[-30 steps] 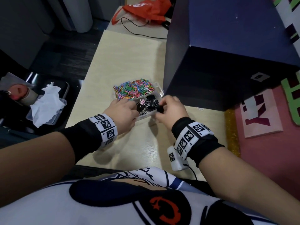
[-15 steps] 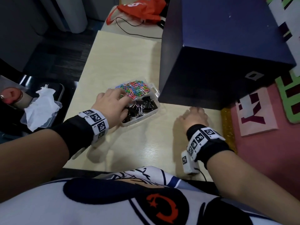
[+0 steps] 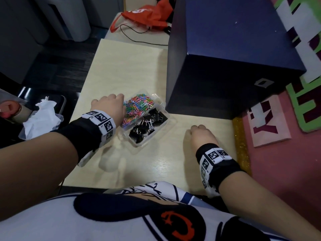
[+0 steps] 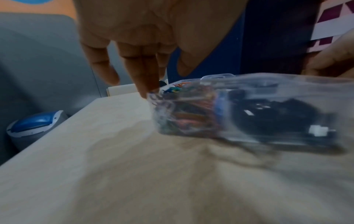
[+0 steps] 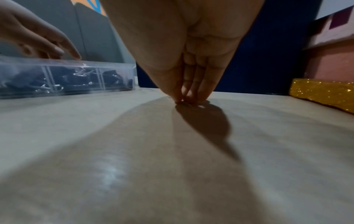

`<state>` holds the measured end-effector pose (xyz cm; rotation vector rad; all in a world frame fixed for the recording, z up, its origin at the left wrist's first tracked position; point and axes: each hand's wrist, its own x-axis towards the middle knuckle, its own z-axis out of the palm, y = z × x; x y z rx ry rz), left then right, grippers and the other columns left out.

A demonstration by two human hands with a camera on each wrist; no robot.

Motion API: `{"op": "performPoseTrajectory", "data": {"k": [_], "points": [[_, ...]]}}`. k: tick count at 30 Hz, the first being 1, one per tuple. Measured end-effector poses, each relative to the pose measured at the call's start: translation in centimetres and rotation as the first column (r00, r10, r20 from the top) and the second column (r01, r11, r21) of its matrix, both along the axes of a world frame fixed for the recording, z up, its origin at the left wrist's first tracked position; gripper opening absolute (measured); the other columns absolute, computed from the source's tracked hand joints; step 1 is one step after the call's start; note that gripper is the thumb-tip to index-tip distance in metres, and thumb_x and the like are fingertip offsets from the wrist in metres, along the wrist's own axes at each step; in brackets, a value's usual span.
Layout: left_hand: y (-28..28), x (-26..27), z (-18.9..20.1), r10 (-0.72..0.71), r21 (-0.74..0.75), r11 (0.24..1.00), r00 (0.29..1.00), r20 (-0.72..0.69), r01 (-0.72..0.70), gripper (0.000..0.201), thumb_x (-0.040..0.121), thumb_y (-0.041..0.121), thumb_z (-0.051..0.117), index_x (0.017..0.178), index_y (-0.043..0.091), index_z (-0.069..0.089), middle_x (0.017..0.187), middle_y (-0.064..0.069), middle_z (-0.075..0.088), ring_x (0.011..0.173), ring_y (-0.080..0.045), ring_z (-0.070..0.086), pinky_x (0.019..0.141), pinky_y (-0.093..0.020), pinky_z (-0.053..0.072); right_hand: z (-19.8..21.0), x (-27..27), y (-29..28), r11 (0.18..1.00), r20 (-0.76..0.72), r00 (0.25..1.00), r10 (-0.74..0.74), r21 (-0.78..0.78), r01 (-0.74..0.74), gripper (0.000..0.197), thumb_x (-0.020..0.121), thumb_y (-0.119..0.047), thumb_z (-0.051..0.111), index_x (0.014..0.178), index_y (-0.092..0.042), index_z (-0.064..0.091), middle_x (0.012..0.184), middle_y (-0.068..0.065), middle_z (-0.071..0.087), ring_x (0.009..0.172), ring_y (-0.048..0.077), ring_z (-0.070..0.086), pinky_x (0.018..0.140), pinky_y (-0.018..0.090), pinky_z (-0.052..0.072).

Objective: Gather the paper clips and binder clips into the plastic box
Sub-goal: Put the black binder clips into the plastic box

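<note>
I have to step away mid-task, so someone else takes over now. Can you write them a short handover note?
Left hand: fingers straight, touching the plastic box at its far left corner.
Right hand: fingertips together on the table, right of the box; any clip under them can't be made out.
Paper clips and binder clips lie in separate compartments.
No loose clips visible on the table.
Left: check under the right fingertips.

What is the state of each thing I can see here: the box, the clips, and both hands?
plastic box: open, on the table.
paper clips: heaped in one compartment.
binder clips: in the other compartment.
left hand: fingers straight, at the box's far corner.
right hand: fingertips bunched on the table, holding nothing visible.
</note>
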<state>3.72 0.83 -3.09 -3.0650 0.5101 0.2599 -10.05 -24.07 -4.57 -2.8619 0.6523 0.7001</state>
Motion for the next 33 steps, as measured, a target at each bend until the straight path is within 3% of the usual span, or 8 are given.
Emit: {"op": "performPoseTrajectory", "data": {"k": [5,10,13,18,21,27,30,33], "points": [[0.2,-0.1,0.0,-0.043,0.045,0.998,0.989,-0.141,0.05,0.032,0.099,0.035,0.038,0.106,0.007,0.054,0.082,-0.011,0.061,0.077,-0.031,0.058,0.063,-0.033,0.043,-0.6,0.4,0.0,0.993,-0.083,0.993,-0.083,0.078,0.089,0.033,0.089,-0.008,0.04,0.119,-0.007,0.052,0.12,0.013,0.052,0.11,0.031,0.054,0.085,0.033,0.045],[-0.6,-1.6,0.6,-0.078,0.097,0.989,0.959,-0.273,0.108,0.035,0.098,0.032,0.036,0.082,0.009,0.056,0.076,-0.007,0.055,0.074,-0.027,0.052,0.065,-0.03,0.041,-0.8,0.3,0.0,0.99,-0.197,0.976,-0.088,0.089,0.107,0.012,0.083,-0.019,0.048,0.081,-0.011,0.057,0.076,0.004,0.056,0.07,0.024,0.055,0.052,0.024,0.036],[-1.0,-2.4,1.0,-0.062,0.018,0.997,0.917,-0.393,0.075,0.034,0.096,0.028,0.04,0.079,0.007,0.062,0.076,-0.007,0.068,0.069,-0.024,0.058,0.068,-0.032,0.049,-0.4,0.4,0.0,0.993,-0.21,0.975,-0.069,0.082,0.088,0.021,0.086,-0.023,0.046,0.091,-0.006,0.057,0.081,0.005,0.059,0.074,0.025,0.054,0.063,0.027,0.04],[-1.3,-3.5,0.5,-0.014,-0.115,0.992,0.864,-0.504,-0.051,0.036,0.094,0.024,0.043,0.074,0.006,0.068,0.068,-0.006,0.074,0.054,-0.017,0.059,0.069,-0.028,0.052,2.5,0.4,0.7,0.972,0.225,0.959,-0.172,0.195,0.128,0.019,0.087,-0.029,0.052,0.095,-0.013,0.056,0.088,0.004,0.064,0.083,0.024,0.061,0.071,0.031,0.049],[-1.5,-4.0,0.4,-0.009,-0.156,0.983,0.831,-0.556,-0.093,0.038,0.094,0.023,0.041,0.071,0.009,0.067,0.067,-0.006,0.074,0.049,-0.014,0.058,0.06,-0.024,0.049,3.6,0.7,3.3,0.95,0.323,0.939,-0.118,0.311,0.012,0.011,0.084,-0.03,0.057,0.087,-0.019,0.058,0.083,0.001,0.066,0.08,0.022,0.062,0.076,0.034,0.054],[-1.5,-3.9,0.3,-0.028,-0.186,0.978,0.816,-0.577,-0.098,0.04,0.096,0.026,0.041,0.066,0.013,0.064,0.068,-0.006,0.074,0.049,-0.012,0.059,0.061,-0.023,0.049,3.5,0.9,6.4,0.914,0.342,0.938,0.055,0.361,-0.185,0.013,0.092,-0.033,0.054,0.094,-0.025,0.063,0.092,-0.005,0.066,0.087,0.017,0.06,0.079,0.029,0.05],[-1.4,-3.8,0.4,-0.06,-0.158,0.987,0.822,-0.566,-0.037,0.04,0.096,0.026,0.039,0.065,0.014,0.062,0.067,-0.004,0.073,0.053,-0.012,0.06,0.066,-0.025,0.049,3.0,1.1,5.0,0.967,0.36,0.933,-0.029,0.247,-0.065,0.02,0.09,-0.031,0.054,0.107,-0.021,0.058,0.112,0.002,0.056,0.1,0.022,0.057,0.086,0.034,0.049],[-1.2,-3.7,0.3,-0.101,-0.156,0.988,0.827,-0.554,0.016,0.04,0.096,0.025,0.037,0.063,0.016,0.057,0.061,-0.001,0.068,0.055,-0.013,0.058,0.07,-0.025,0.046,2.2,0.8,3.6,0.993,0.221,0.973,-0.064,0.107,0.041,0.036,0.092,-0.036,0.05,0.12,-0.013,0.049,0.119,0.008,0.051,0.107,0.029,0.055,0.088,0.038,0.048]]}}
